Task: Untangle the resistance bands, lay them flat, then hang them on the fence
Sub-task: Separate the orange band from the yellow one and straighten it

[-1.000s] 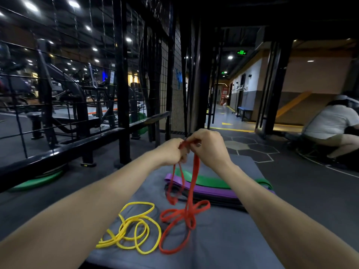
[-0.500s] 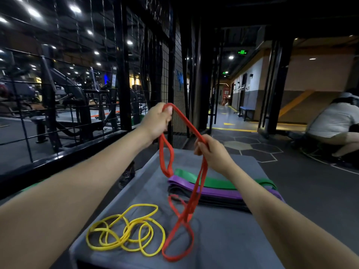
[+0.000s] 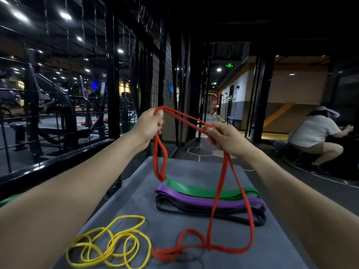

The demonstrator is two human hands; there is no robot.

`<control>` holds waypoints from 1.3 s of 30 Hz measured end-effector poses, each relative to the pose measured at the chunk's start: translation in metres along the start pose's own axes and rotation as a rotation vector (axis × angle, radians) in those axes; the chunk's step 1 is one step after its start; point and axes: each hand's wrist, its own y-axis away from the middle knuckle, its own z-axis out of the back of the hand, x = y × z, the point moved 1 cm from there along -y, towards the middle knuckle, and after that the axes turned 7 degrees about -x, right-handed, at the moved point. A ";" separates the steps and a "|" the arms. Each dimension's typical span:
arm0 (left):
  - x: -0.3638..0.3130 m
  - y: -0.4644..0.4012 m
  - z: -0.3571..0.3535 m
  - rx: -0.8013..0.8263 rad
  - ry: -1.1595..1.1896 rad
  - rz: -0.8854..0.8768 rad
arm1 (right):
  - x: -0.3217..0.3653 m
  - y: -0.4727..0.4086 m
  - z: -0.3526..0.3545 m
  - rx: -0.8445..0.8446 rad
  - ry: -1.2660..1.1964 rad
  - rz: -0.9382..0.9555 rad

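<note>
Both hands hold the red band up over the grey surface; the left hand has its fingers curled round one end, a short loop hanging below; the right hand pinches it further along, a long loop falling to the surface in a twist; the yellow band lies tangled at the near left; green, purple and black bands lie flat behind; the fence stands left

Five bands: one red, one yellow, one green, one purple, one black. Two hands: left, right. One mat.
</note>
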 end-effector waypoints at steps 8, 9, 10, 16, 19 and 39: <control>-0.006 -0.004 -0.007 -0.068 0.250 0.106 | 0.003 -0.011 0.025 0.025 0.128 -0.059; -0.006 -0.004 -0.007 -0.099 0.289 0.126 | 0.000 -0.011 0.026 0.037 0.124 -0.090; -0.006 -0.004 -0.008 -0.128 0.322 0.144 | -0.004 -0.010 0.026 0.050 0.110 -0.123; -0.002 -0.010 0.006 -0.301 0.485 0.253 | -0.030 0.009 0.038 0.091 0.001 -0.264; 0.009 -0.010 0.005 -0.303 0.471 0.276 | -0.034 0.016 0.042 0.052 -0.068 -0.267; 0.051 -0.004 0.003 -0.290 0.473 0.449 | -0.064 0.014 0.031 -0.087 0.646 0.058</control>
